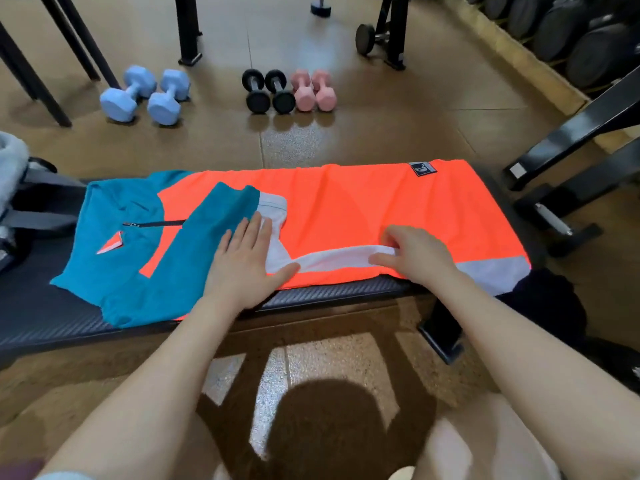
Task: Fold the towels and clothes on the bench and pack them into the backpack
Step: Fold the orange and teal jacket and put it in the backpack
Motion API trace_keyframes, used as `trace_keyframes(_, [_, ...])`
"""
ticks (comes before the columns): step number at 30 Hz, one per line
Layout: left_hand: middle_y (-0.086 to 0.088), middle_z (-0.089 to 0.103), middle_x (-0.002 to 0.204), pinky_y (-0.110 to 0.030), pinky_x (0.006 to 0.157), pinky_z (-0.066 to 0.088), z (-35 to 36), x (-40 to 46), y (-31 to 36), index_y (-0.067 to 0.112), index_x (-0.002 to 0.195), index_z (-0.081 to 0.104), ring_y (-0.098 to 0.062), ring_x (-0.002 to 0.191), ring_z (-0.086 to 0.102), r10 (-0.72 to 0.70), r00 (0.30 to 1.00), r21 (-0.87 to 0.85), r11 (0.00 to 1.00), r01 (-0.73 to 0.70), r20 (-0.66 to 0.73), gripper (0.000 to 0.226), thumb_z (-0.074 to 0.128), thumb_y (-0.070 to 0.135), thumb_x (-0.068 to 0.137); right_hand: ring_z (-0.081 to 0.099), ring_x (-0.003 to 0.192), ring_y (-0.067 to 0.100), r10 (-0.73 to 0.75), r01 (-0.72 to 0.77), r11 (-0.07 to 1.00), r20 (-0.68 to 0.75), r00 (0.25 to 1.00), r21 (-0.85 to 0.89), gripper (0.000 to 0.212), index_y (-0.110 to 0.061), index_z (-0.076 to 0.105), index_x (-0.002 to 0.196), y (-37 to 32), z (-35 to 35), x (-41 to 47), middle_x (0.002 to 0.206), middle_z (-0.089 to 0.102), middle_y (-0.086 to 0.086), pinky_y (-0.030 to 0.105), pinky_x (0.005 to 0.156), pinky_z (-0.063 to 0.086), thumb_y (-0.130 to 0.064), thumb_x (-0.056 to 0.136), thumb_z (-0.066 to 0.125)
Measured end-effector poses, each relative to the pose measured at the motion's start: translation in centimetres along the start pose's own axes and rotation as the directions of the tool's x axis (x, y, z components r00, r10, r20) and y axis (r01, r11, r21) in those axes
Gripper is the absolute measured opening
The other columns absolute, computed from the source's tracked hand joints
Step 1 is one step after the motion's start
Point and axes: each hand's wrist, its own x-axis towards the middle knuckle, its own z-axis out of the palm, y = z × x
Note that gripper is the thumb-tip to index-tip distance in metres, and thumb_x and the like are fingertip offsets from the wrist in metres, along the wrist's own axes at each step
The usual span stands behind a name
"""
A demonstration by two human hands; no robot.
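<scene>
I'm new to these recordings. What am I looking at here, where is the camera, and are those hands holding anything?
This is one picture from a camera worn on a person's head, looking down at their own bare arms. No robot is involved. A shirt in orange, teal and white lies spread on a dark gym bench. The left hand presses flat on a folded sleeve. The right hand pinches a white strip of the shirt. A grey backpack sits at the bench's left end. Dumbbells stand on the floor beyond.

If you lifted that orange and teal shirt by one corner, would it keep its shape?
Probably not. The shirt drapes over the bench edge and wrinkles, so it looks floppy. It seems thin and light. The left hand presses it flat, hinting it might slide.
</scene>
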Motion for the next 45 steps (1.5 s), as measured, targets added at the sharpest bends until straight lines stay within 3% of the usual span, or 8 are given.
trace_keyframes(6, [-0.016, 0.008, 0.155, -0.047, 0.114, 0.009, -1.2, 0.9, 2.3, 0.007, 0.146, 0.014, -0.031, 0.143, 0.008, -0.096, 0.995, -0.024, 0.995, 0.096, 0.016, 0.116, 0.018, 0.081, 0.057, 0.059, 0.083, 0.034, -0.209, 0.222, 0.975, -0.276, 0.938, 0.017, 0.045, -0.005, 0.060, 0.096, 9.5, 0.5, -4.9, 0.093, 0.059, 0.013, 0.040, 0.070, 0.044, -0.046, 0.079, 0.051])
trace_keyframes(9, [-0.025, 0.037, 0.142, -0.056, 0.103, 0.033, 0.0, 0.9, 8.2, 0.002, 0.133, 0.043, -0.044, 0.128, 0.038, 0.206, 0.940, -0.015, 0.976, -0.218, -0.272, 0.083, 0.042, 0.060, 0.074, 0.057, 0.087, 0.034, -0.256, 0.262, 0.965, -0.255, 0.932, -0.010, 0.049, -0.007, 0.058, 0.096, 13.2, 0.8, -6.4, 0.097, 0.058, 0.011, 0.042, 0.071, 0.046, -0.052, 0.078, 0.050])
trace_keyframes(12, [-0.016, 0.053, 0.131, -0.046, 0.093, 0.046, 1.9, 1.8, 15.1, 0.015, 0.123, 0.048, -0.035, 0.112, 0.054, 0.525, 0.811, 0.017, 0.842, -0.540, -0.257, 0.046, 0.048, 0.037, 0.082, 0.052, 0.103, 0.031, -0.371, 0.359, 0.929, -0.218, 0.903, -0.097, 0.056, -0.011, 0.052, 0.107, 16.5, 1.2, -7.1, 0.109, 0.059, 0.014, 0.041, 0.085, 0.041, -0.054, 0.072, 0.060])
trace_keyframes(16, [-0.014, 0.063, 0.109, -0.041, 0.074, 0.053, 3.0, 3.0, 18.3, 0.015, 0.114, 0.049, -0.033, 0.091, 0.063, 0.475, 0.865, -0.130, 0.859, -0.496, -0.160, 0.036, 0.047, 0.031, 0.082, 0.046, 0.110, 0.037, -0.493, 0.437, 0.866, -0.263, 0.829, -0.244, 0.061, -0.009, 0.044, 0.121, 18.6, 3.3, -7.0, 0.124, 0.047, 0.017, 0.047, 0.091, 0.040, -0.018, 0.068, 0.072])
trace_keyframes(22, [-0.001, 0.050, 0.078, -0.027, 0.065, 0.027, 2.4, 3.1, 17.5, 0.009, 0.085, 0.060, -0.024, 0.076, 0.051, 0.283, 0.950, -0.300, 0.902, -0.310, -0.132, 0.039, 0.044, 0.044, 0.082, 0.054, 0.104, 0.026, -0.354, 0.408, 0.912, -0.434, 0.829, 0.035, 0.027, -0.004, 0.062, 0.096, 21.5, 1.8, -6.1, 0.107, 0.066, 0.016, 0.035, 0.089, 0.040, -0.013, 0.077, 0.046])
trace_keyframes(29, [0.013, 0.051, 0.064, -0.016, 0.057, 0.032, -1.3, 4.4, 18.2, 0.028, 0.071, 0.045, -0.001, 0.058, 0.042, 0.163, 0.984, -0.502, 0.859, -0.104, 0.075, 0.019, 0.058, 0.037, 0.081, 0.037, 0.056, 0.002, -0.107, 0.063, 0.694, 0.016, 0.994, 0.717, 0.020, -0.011, 0.057, 0.069, 22.5, -6.2, -3.1, 0.063, 0.046, -0.002, 0.024, 0.056, 0.028, -0.018, 0.087, 0.053])
trace_keyframes(38, [-0.012, 0.061, 0.099, -0.039, 0.078, 0.044, 0.1, 7.8, 17.9, 0.011, 0.108, 0.057, -0.033, 0.092, 0.058, 0.081, 0.991, -0.182, 0.978, -0.100, -0.111, 0.026, 0.059, 0.022, 0.085, 0.048, 0.081, 0.018, 0.253, -0.113, 0.889, -0.272, 0.928, 0.443, 0.020, -0.010, 0.061, 0.097, 22.6, -4.7, -0.2, 0.096, 0.050, 0.004, 0.029, 0.071, 0.035, -0.028, 0.089, 0.057])
trace_keyframes(45, [-0.011, 0.060, 0.085, -0.039, 0.064, 0.052, 1.0, 7.8, 19.8, 0.010, 0.090, 0.066, -0.033, 0.075, 0.061, 0.443, 0.896, -0.120, 0.891, -0.437, 0.027, 0.045, 0.043, 0.048, 0.081, 0.050, 0.081, 0.007, -0.056, 0.070, 0.951, -0.054, 0.997, 0.302, 0.023, -0.016, 0.065, 0.100, 23.1, -4.1, -2.1, 0.094, 0.055, -0.002, 0.019, 0.070, 0.035, -0.025, 0.080, 0.071])
